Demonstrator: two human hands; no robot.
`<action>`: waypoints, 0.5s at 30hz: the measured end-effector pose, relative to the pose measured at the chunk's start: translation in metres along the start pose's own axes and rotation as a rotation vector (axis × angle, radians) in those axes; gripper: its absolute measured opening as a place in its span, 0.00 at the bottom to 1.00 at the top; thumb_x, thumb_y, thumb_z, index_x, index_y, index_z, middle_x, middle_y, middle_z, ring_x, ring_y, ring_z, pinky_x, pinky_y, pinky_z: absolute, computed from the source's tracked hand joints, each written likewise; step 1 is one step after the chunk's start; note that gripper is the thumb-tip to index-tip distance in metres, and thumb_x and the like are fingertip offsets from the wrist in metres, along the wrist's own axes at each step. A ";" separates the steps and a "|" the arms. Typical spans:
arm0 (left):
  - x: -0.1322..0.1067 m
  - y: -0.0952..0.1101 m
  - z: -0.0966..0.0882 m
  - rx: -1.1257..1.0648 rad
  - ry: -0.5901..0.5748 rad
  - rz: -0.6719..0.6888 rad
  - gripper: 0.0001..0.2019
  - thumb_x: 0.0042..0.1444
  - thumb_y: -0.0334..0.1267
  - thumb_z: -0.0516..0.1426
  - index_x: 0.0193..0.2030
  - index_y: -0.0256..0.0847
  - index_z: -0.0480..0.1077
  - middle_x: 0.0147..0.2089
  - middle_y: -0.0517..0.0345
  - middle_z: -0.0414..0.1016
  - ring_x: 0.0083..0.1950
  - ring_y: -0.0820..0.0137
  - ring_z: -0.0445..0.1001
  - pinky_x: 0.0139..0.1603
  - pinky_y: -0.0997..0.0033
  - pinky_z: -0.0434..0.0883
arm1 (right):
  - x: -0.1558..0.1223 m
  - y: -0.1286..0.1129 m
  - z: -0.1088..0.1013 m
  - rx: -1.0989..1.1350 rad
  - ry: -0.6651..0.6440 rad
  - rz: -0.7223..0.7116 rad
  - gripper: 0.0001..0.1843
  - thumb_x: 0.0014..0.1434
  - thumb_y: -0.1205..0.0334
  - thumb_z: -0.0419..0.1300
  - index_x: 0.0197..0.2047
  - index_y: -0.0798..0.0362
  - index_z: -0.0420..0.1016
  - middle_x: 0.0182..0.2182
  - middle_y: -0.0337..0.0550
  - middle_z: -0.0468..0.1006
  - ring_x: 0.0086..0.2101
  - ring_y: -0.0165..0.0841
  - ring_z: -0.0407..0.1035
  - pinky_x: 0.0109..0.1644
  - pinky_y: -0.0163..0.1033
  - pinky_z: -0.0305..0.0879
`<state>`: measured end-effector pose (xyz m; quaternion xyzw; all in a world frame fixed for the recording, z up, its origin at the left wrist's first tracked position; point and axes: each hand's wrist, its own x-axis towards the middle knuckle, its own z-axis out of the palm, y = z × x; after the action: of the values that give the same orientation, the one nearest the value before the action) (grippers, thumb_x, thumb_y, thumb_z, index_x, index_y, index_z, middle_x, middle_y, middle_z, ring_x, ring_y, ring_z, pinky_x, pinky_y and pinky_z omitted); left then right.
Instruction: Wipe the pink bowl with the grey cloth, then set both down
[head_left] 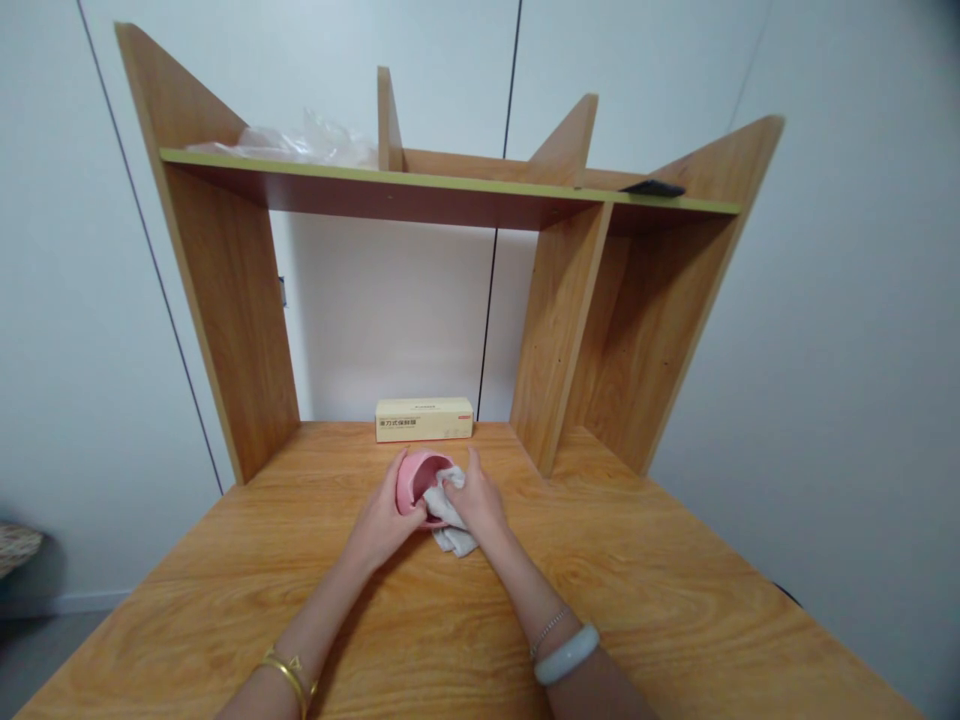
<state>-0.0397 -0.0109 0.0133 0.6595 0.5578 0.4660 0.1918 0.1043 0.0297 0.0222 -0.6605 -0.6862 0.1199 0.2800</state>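
A pink bowl (407,480) is tilted on its side above the wooden desk, its opening turned toward the right. My left hand (384,515) grips it by the left side, with the thumb over the near rim. My right hand (477,497) is closed on a whitish cloth (448,507), part of which is pressed into the bowl's opening. The cloth's lower end hangs below the bowl toward the desk. The fingertips of my right hand are partly hidden by the cloth.
Behind the bowl a cream cling-film box (424,420) stands on the wooden desk (637,600). A wooden shelf unit (555,340) rises at the back. On its upper shelf are clear plastic bags (315,143) and a dark flat object (654,188).
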 end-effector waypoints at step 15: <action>-0.002 -0.001 0.000 -0.052 -0.007 -0.023 0.42 0.51 0.50 0.55 0.67 0.43 0.36 0.56 0.44 0.66 0.49 0.59 0.72 0.49 0.56 0.68 | 0.005 0.012 0.009 0.104 0.057 -0.049 0.31 0.59 0.60 0.49 0.64 0.59 0.48 0.41 0.54 0.76 0.44 0.40 0.70 0.43 0.38 0.61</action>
<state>-0.0398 -0.0120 0.0120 0.6494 0.5522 0.4760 0.2162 0.1097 0.0379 0.0099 -0.6312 -0.6868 0.1299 0.3361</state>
